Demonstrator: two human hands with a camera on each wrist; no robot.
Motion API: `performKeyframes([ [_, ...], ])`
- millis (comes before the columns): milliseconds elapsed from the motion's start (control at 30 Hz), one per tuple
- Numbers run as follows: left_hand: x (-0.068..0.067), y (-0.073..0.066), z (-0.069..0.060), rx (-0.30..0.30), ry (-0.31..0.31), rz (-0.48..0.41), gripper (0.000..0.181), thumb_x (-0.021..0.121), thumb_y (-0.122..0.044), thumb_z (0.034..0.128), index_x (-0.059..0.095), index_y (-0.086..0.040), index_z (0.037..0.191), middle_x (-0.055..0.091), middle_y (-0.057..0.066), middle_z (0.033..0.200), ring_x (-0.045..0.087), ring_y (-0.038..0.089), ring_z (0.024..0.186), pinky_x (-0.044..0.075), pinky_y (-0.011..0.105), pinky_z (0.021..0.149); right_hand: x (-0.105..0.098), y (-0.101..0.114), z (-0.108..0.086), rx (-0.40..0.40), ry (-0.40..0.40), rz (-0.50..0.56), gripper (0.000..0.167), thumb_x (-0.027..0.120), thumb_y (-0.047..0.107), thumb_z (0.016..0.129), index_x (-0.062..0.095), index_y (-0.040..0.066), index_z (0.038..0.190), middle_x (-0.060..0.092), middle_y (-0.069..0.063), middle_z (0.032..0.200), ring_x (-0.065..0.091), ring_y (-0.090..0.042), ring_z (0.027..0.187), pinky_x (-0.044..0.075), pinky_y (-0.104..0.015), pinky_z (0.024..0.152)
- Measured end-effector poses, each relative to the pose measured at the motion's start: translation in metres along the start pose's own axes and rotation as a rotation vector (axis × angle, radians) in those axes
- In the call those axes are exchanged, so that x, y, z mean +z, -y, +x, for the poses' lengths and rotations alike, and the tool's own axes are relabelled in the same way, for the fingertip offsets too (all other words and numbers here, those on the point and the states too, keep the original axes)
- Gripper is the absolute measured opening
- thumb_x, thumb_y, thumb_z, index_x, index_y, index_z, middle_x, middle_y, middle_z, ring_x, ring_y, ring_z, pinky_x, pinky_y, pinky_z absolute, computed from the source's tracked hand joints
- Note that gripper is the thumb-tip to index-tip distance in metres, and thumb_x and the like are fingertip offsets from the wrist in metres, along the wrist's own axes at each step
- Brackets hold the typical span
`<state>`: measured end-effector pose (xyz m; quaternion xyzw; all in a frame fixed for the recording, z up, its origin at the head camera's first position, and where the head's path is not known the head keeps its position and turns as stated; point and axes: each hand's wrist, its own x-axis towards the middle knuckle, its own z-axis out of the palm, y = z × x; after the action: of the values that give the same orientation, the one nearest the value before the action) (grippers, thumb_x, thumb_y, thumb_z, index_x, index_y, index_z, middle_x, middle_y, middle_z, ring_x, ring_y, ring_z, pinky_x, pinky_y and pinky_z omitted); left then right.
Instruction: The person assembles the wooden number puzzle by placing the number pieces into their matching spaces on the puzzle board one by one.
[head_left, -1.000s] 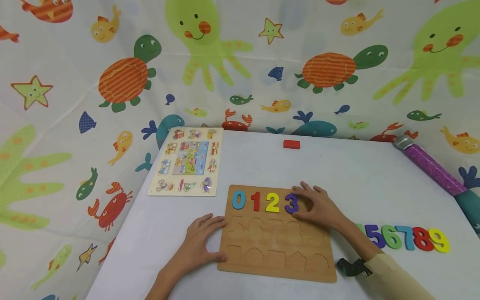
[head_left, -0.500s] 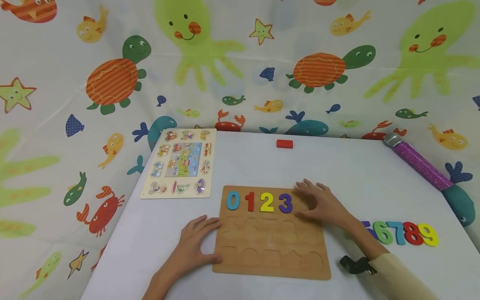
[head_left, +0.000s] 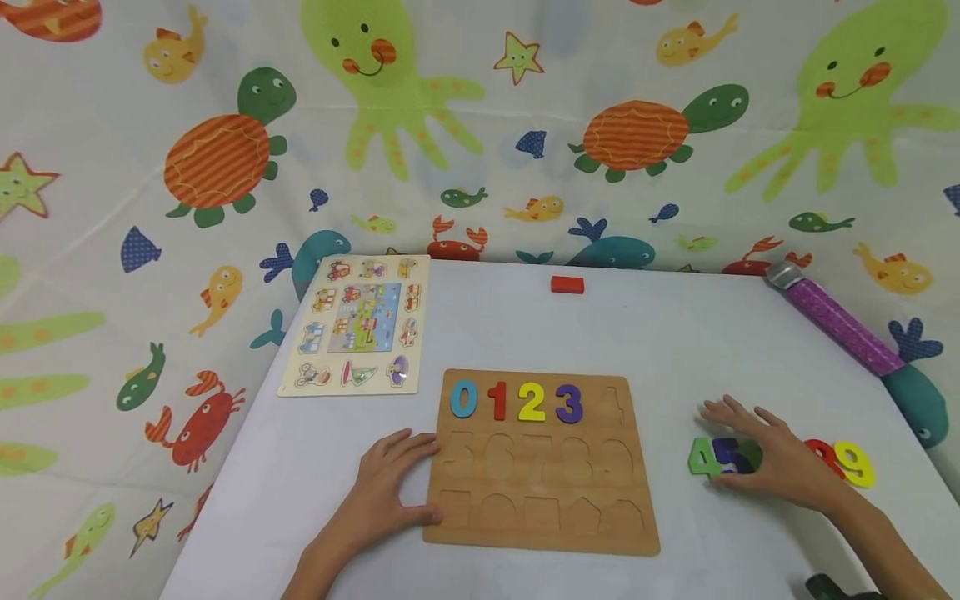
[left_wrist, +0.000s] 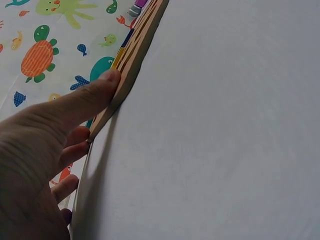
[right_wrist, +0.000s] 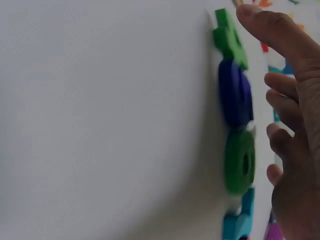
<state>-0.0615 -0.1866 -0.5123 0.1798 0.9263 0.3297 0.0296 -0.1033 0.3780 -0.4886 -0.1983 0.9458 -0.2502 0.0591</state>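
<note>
The wooden number board (head_left: 540,467) lies flat with a blue 0 (head_left: 464,398), red 1 (head_left: 497,401), yellow 2 (head_left: 532,402) and purple 3 (head_left: 569,404) in its top row. My left hand (head_left: 375,500) touches the board's left edge with spread fingers; its thumb (left_wrist: 92,97) lies against the edge. My right hand (head_left: 787,467) hovers over loose numbers, thumb and fingers apart, around the green 4 (head_left: 703,457) and purple 5 (head_left: 726,452). The right wrist view shows the green 4 (right_wrist: 230,40), 5 (right_wrist: 235,95), green 6 (right_wrist: 240,162) and part of the blue 7 (right_wrist: 239,220).
A red 8 (head_left: 825,457) and yellow 9 (head_left: 854,463) lie right of my right hand. A picture puzzle (head_left: 412,367) is at the back left, a red block (head_left: 567,285) at the back, a purple glittery tube (head_left: 843,325) at the back right.
My right hand has left the board's top right corner beside the 3 and moved right to the loose numbers. The 4 has come into view. My left hand stays at the board.
</note>
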Motion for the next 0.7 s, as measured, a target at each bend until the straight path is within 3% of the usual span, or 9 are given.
performKeyframes([
  [100, -0.001, 0.001, -0.001, 0.007, -0.012, 0.002, 0.090, 0.082, -0.065, 0.0633, 0.060, -0.019, 0.137, 0.051, -0.007, 0.144, 0.030, 0.029, 0.140, 0.018, 0.058, 0.109, 0.001, -0.003, -0.010, 0.056, 0.041, 0.032, 0.092, 0.086, 0.051, 0.069, 0.048, 0.021, 0.147, 0.039, -0.021, 0.151, 0.021, -0.051, 0.141, 0.000, -0.067, 0.112],
  [233, -0.001, 0.002, -0.002, -0.003, -0.019, 0.002, 0.090, 0.083, -0.064, 0.0625, 0.060, -0.019, 0.137, 0.051, -0.007, 0.144, 0.029, 0.028, 0.140, 0.017, 0.057, 0.109, 0.001, 0.000, -0.012, 0.114, 0.074, 0.042, 0.090, 0.086, 0.051, 0.070, 0.047, 0.027, 0.147, 0.034, -0.026, 0.153, 0.019, -0.063, 0.134, 0.010, -0.081, 0.098],
  [300, -0.001, 0.003, -0.002, -0.009, -0.016, 0.003, 0.090, 0.083, -0.065, 0.0624, 0.060, -0.020, 0.137, 0.051, -0.007, 0.144, 0.029, 0.028, 0.140, 0.016, 0.058, 0.109, 0.002, 0.001, -0.011, 0.115, 0.067, 0.037, 0.088, 0.086, 0.048, 0.071, 0.048, 0.028, 0.147, 0.033, -0.027, 0.153, 0.018, -0.065, 0.132, 0.012, -0.082, 0.096],
  [467, 0.001, 0.003, -0.002, -0.003, -0.015, 0.008, 0.090, 0.081, -0.067, 0.0634, 0.060, -0.020, 0.137, 0.050, -0.007, 0.144, 0.029, 0.028, 0.140, 0.017, 0.059, 0.109, 0.007, -0.001, -0.012, 0.083, 0.040, 0.045, 0.083, 0.088, 0.043, 0.071, 0.051, 0.027, 0.144, 0.036, -0.026, 0.152, 0.021, -0.060, 0.135, 0.003, -0.074, 0.107],
  [700, 0.002, 0.002, 0.000, -0.006, -0.006, 0.005, 0.090, 0.081, -0.067, 0.0632, 0.059, -0.021, 0.138, 0.049, -0.009, 0.145, 0.028, 0.027, 0.141, 0.017, 0.058, 0.110, 0.007, -0.002, -0.016, 0.116, 0.046, 0.067, 0.079, 0.087, 0.042, 0.073, 0.052, 0.028, 0.143, 0.032, -0.027, 0.154, 0.016, -0.066, 0.133, 0.009, -0.082, 0.097],
])
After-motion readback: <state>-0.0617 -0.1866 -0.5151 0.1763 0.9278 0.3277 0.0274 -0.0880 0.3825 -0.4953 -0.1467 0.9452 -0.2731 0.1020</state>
